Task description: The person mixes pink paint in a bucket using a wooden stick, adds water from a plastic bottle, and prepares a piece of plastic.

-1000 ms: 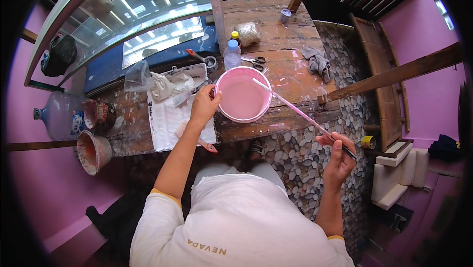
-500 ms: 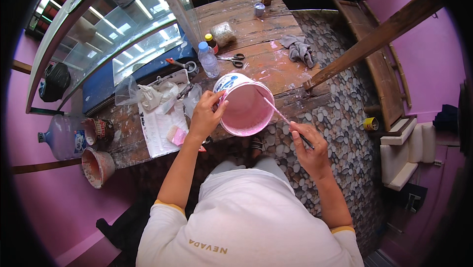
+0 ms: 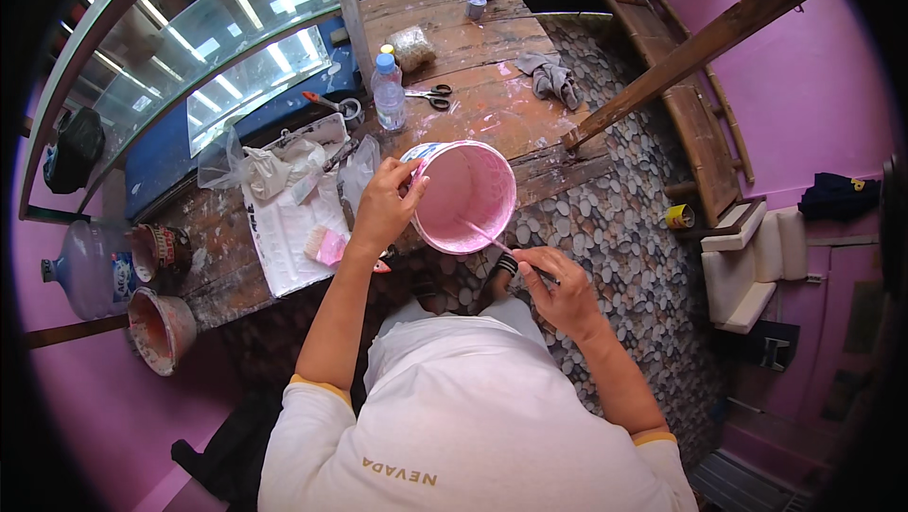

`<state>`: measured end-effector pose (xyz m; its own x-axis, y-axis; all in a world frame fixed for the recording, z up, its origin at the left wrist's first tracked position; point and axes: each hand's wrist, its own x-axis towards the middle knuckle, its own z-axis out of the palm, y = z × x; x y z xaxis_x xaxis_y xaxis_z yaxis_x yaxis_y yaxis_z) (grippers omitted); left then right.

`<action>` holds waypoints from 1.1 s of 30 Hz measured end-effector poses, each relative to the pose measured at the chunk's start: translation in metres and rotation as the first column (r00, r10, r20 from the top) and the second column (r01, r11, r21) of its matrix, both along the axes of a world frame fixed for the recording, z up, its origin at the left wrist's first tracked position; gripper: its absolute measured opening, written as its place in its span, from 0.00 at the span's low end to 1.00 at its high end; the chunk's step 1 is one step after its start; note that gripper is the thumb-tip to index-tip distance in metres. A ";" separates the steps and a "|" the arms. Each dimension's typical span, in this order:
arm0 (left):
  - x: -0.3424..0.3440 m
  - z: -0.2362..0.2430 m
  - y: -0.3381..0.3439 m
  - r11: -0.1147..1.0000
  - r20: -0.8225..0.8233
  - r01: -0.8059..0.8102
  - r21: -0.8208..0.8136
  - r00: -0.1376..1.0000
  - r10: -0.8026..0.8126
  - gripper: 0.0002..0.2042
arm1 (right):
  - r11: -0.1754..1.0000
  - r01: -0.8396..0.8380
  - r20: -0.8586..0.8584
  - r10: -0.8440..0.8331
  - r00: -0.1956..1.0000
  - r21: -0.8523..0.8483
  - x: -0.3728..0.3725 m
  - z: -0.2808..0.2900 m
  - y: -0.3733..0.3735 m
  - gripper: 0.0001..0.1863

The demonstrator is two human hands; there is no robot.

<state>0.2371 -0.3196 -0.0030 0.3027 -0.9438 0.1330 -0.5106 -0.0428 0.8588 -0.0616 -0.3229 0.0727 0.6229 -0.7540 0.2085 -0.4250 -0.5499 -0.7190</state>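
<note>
A white bucket (image 3: 460, 186), its inside coated with pink paint, leans with its mouth toward me at the table's front edge. My left hand (image 3: 390, 198) grips its left rim, thumb and fingers closed over the edge. My right hand (image 3: 562, 295) is closed around a thin pink-smeared stick (image 3: 490, 236) with a dark end. The stick's far tip reaches into the bucket against the lower inner wall. Left of the bucket, a wide paintbrush (image 3: 328, 245) with pink on it lies on a white paint tray (image 3: 284, 252), beside crumpled plastic bags (image 3: 270, 172).
On the wooden table (image 3: 492, 124) stand a water bottle (image 3: 389, 101), scissors (image 3: 435, 96), a grey rag (image 3: 551, 80) and a small cup (image 3: 475, 7). A glass case (image 3: 123, 68) rises at left, above a large water jug (image 3: 90, 271) and a stained bucket (image 3: 161, 328). A wooden post (image 3: 681, 58) slants at right.
My right hand has moved left and slightly down. The stick's tip has shifted from the bucket's upper right wall to its lower inside. My left hand keeps hold of the rim.
</note>
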 end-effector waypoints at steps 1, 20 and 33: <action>0.000 0.001 0.001 1.000 -0.004 0.007 0.006 1.000 -0.007 0.16 | 1.000 0.007 0.005 -0.007 1.000 0.000 0.000 0.000 -0.004 0.09; -0.007 0.006 -0.014 0.998 0.015 0.052 0.029 0.999 -0.052 0.17 | 0.989 -0.142 0.059 0.143 0.988 -0.033 -0.015 -0.006 -0.044 0.10; -0.011 0.007 -0.016 0.998 0.016 0.058 0.030 0.998 -0.059 0.17 | 0.996 -0.093 0.016 0.094 0.995 -0.010 -0.014 0.000 -0.043 0.07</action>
